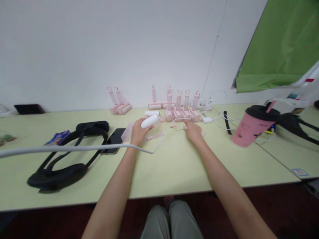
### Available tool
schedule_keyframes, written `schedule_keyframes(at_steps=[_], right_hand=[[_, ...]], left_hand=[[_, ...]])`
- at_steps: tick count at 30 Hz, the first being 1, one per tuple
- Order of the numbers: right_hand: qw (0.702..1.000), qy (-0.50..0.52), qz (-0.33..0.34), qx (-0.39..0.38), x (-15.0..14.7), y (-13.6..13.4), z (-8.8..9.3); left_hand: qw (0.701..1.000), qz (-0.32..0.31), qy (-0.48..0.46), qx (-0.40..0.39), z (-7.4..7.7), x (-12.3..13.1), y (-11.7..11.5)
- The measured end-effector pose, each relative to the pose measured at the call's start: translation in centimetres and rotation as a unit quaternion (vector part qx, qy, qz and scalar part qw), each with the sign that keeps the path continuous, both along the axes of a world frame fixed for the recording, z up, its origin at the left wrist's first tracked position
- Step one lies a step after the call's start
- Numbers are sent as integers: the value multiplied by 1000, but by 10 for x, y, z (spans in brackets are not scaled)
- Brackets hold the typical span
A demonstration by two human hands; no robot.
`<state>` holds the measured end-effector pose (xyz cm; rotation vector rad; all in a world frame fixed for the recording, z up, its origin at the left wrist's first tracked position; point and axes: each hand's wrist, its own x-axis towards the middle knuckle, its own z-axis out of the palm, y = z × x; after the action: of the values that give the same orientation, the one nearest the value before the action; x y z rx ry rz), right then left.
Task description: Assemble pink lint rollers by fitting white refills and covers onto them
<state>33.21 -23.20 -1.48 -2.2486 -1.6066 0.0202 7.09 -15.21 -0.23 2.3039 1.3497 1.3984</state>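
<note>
My left hand point(138, 132) is closed round a white roll point(150, 121), held a little above the pale green table point(161, 166). Just under it lies a clear pink cover point(129, 132). My right hand point(193, 131) rests palm down on the table with its fingertips at the base of a row of pink lint rollers point(181, 111); whether it holds anything is hidden. Another pair of pink lint rollers point(119, 105) stands further left by the wall.
A black head strap point(62, 159) and a dark phone point(114, 139) lie at the left, with a white cable point(74, 148) crossing them. A pink cup with a black lid point(251, 127) stands at the right among white chargers and cables point(214, 121). A green cloth point(281, 46) hangs at the upper right.
</note>
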Motion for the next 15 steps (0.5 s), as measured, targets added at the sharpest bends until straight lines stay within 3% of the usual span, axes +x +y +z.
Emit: schedule_keyframes(at_steps=[4,8,10,13,15], right_hand=[[980,-10,199,7,-37,-7,7],[929,53,365,-7,-51,-17,18],[934,68,350,28,-49,-20,24],[960,57,225,157,-45,-18,31],[944,64,216,242,-45,-15,32]], left_hand=[[999,-31,-5,-15,4,4,-6],[997,-70,-6,-32,7,13,-12],[995,-90,0,-33,7,18,-16],[992,-120,24,-38,6,25,-21],[990,-133,33,-42,4,30,-24]])
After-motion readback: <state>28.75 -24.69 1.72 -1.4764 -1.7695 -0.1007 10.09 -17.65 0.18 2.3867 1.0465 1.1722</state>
